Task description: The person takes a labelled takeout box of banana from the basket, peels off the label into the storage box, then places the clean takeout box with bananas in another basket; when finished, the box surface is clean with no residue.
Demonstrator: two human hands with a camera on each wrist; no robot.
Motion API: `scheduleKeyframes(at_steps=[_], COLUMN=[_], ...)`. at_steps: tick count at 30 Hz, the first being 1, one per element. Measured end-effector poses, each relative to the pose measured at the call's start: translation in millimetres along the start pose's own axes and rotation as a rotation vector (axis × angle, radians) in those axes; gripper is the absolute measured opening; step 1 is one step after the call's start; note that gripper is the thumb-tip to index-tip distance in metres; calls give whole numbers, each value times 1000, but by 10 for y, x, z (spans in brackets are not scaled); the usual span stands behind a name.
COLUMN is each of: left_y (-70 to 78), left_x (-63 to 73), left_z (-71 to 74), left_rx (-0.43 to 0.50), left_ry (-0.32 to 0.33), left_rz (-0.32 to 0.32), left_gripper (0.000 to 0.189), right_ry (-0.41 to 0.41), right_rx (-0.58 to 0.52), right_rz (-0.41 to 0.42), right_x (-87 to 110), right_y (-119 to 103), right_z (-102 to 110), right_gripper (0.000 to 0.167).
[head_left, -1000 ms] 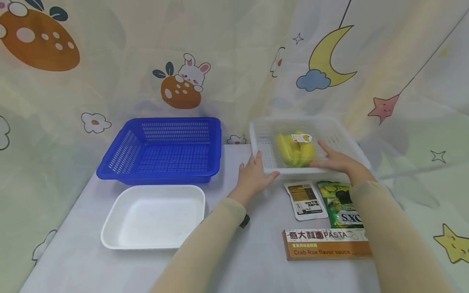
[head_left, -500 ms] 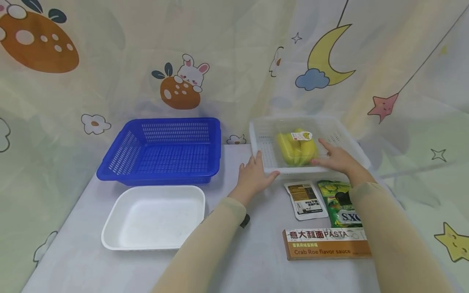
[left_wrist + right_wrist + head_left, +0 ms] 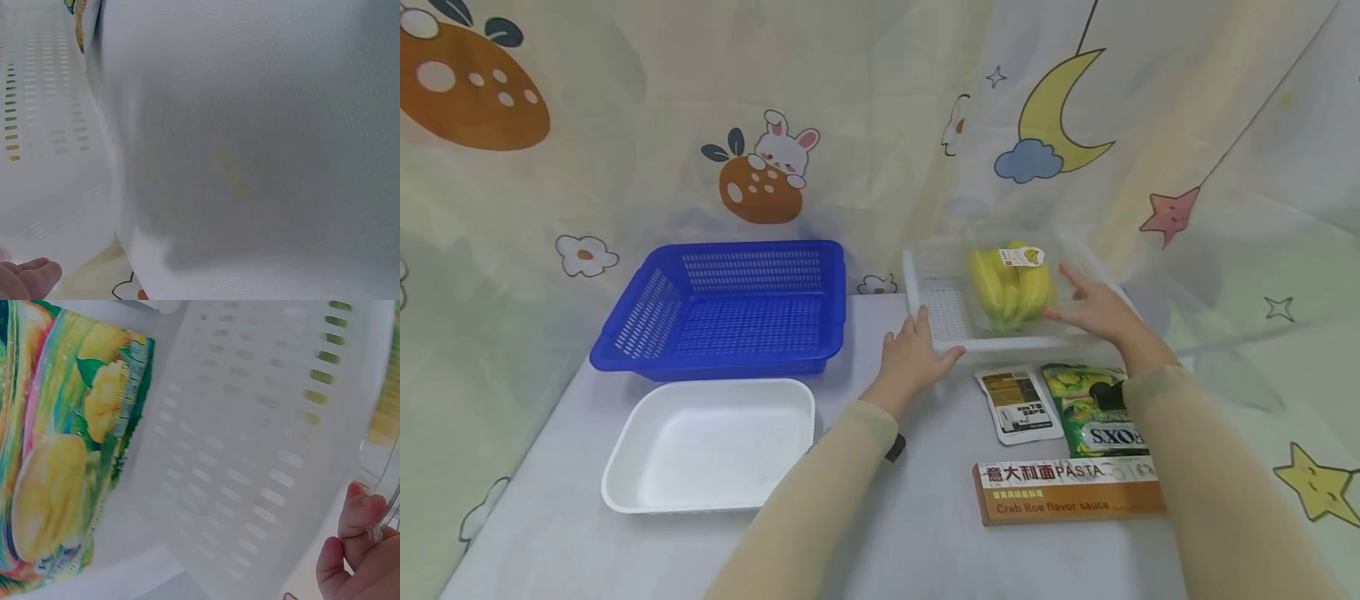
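In the head view, a clear plastic box of bananas [image 3: 1011, 287] with a white label is tilted up inside the white basket [image 3: 942, 292]. My right hand [image 3: 1101, 315] grips the right edge of the box. The right wrist view shows the fingers [image 3: 362, 509] bent against its clear rim. My left hand [image 3: 912, 362] rests on the white basket's front left corner, fingers along the side and thumb spread toward the front. In the left wrist view, only its fingertips [image 3: 39, 275] show, beside the basket wall.
A blue basket [image 3: 730, 371] stands at the back left, with a shallow white tray [image 3: 707, 442] before it. In front of the white basket lie a brown-and-white pouch [image 3: 1019, 406], a green packet [image 3: 1086, 408] and a pasta box [image 3: 1067, 492]. A patterned cloth [image 3: 880, 125] hangs behind.
My right hand has raised the banana box a little and tipped it up within the basket. The left hand stays at the basket corner. The head view has shifted slightly right.
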State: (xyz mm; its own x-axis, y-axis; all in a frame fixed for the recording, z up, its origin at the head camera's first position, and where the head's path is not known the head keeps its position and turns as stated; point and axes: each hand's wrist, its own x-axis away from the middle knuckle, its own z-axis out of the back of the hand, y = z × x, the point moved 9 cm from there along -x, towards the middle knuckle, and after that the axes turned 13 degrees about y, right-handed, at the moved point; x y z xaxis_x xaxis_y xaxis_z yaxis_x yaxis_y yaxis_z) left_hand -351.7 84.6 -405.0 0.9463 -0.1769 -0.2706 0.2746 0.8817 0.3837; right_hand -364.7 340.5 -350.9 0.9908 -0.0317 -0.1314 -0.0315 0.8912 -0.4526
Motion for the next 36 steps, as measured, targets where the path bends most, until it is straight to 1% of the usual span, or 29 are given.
scheduleKeyframes(at_steps=[4, 7, 9, 11, 14, 15, 18, 20, 22, 25, 27, 30, 33, 36], left_y=[-30, -57, -78, -104, -146, -156, -166, -173, -183, -210, -238, -307, -395, -456], left_x=[-5, -7, -6, -3, 1, -4, -40, -82, -133, -208, -248, -280, -301, -305], left_z=[-5, -20, -12, 32, 156, 206, 362, 467, 582, 741, 831, 949, 1074, 1173], left_rx=[23, 79, 138, 220, 363, 405, 494, 527, 563, 625, 660, 696, 725, 752], left_ry=[-20, -37, -33, -11, 24, 33, 33, 33, 48, 65, 66, 62, 90, 107], left_rz=[26, 63, 93, 126, 164, 165, 139, 113, 84, 57, 44, 45, 40, 13], left_gripper=[96, 96, 95, 93, 90, 89, 88, 87, 86, 85, 85, 84, 82, 86], right_ry=[15, 18, 20, 22, 24, 25, 31, 39, 41, 37, 33, 38, 47, 33], right_rx=[-6, -29, -40, -42, -51, -55, -75, -77, -69, -71, -85, -130, -159, -180], right_rz=[7, 7, 11, 13, 24, 28, 53, 69, 87, 117, 151, 205, 277, 340], right_x=[-14, -1, 20, 50, 98, 113, 164, 209, 263, 357, 418, 505, 593, 680], right_y=[-63, -99, -128, -159, -230, -256, -356, -424, -490, -575, -633, -723, -830, -918], right_z=[64, 104, 138, 172, 219, 232, 273, 304, 322, 322, 300, 264, 237, 201], right_gripper=[96, 96, 95, 94, 93, 93, 91, 90, 90, 90, 91, 94, 95, 98])
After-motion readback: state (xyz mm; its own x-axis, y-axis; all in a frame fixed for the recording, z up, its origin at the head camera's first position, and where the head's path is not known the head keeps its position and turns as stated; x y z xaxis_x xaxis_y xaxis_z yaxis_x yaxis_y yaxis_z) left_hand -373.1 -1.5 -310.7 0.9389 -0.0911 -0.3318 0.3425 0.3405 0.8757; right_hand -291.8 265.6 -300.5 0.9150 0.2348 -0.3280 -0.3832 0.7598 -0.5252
